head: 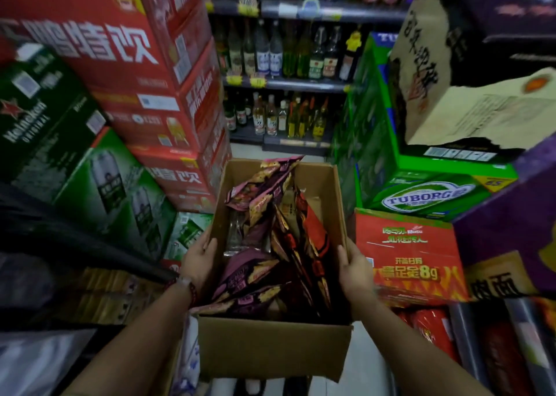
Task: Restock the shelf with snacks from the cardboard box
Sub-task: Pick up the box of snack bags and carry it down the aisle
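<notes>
Stacked beer cartons flank an aisle where the left hand [197, 260] and right hand [356, 270] grip the open brown cardboard box [272, 346] of pink-and-black foil snack packets [270, 245] at six o'clock, seemingly carrying it; next, setting down beside a shelf.

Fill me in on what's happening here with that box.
A person is holding an open cardboard box by its two side walls, left hand on the left wall and right hand on the right. It is still loaded with pink and red-black snack packets. Stacked beer cartons stand on both sides, with a shelf of bottles ahead. No packets have been taken in hand yet.
</notes>
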The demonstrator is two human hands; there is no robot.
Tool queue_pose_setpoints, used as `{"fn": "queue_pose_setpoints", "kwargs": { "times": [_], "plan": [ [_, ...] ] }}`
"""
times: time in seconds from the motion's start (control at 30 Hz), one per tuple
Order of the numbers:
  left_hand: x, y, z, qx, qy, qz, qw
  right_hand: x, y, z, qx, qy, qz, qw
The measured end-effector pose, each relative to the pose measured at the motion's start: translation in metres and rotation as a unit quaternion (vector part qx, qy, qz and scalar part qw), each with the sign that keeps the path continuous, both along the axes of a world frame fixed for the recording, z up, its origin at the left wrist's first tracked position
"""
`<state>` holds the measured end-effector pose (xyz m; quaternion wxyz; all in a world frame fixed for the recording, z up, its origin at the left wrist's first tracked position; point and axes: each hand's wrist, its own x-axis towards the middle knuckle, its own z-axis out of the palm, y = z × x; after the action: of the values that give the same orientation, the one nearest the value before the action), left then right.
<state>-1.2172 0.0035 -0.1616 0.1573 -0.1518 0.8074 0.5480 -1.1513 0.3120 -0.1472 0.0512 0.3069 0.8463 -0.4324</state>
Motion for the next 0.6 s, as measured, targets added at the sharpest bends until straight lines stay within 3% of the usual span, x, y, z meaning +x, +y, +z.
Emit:
{"fn": "queue_pose_setpoints", "kwargs": {
  "times": [0.2, 0.47, 0.6],
  "plan": [
    [0.01, -0.015, 0.017, 0.002, 0.004, -0.067, 0.998, 0.055, -0.017, 0.04, 0.022, 0.023, -0.054, 0.998],
    [0.047, 0.005, 0.083, 0.009, 0.015, -0.154, 0.988, 0.144, -0.048, 0.072, 0.009, 0.049, -0.173, 0.984],
    [0.06, 0.015, 0.082, -0.007, 0.021, -0.204, 0.979, 0.187, -0.049, 0.082, 0.011, 0.049, -0.223, 0.974]
  ]
}}
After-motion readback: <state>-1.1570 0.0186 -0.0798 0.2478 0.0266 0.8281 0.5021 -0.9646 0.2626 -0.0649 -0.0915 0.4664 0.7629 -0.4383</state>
